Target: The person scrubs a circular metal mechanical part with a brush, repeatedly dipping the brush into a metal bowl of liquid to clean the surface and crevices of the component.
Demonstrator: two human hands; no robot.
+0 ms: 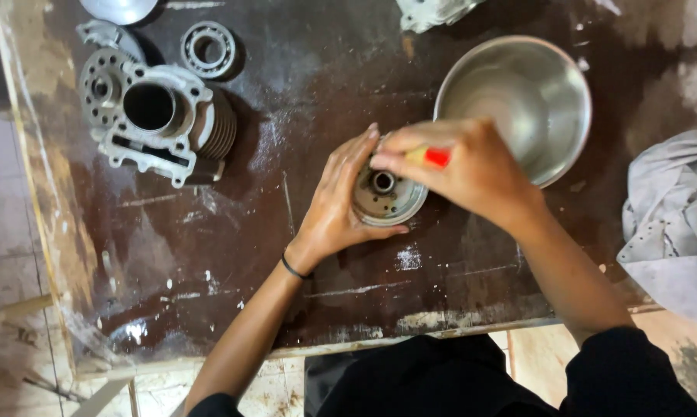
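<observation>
Head view, looking straight down on a dark, scuffed bench (209, 255). The left hand (339, 205) cups a round metal hub (385, 197) from its left side, fingers curled around the rim; its grip is closed on the part. The hub lies flat, its axis pointing up toward the camera, with the central bore and a ring of small holes showing; being a disc, it has no clear long axis in the bench plane. The right hand (464, 166) covers the hub's upper right edge, pinching a small tool with a red and yellow handle (432, 157); the working end is hidden. The hub sits between both hands, just beside a steel bowl (518, 93) at right. Well apart at upper left rest a finned engine cylinder (167, 123) and a ball bearing (208, 49). A grey cloth (669, 216) lies at the right edge. No packages or labels show.
</observation>
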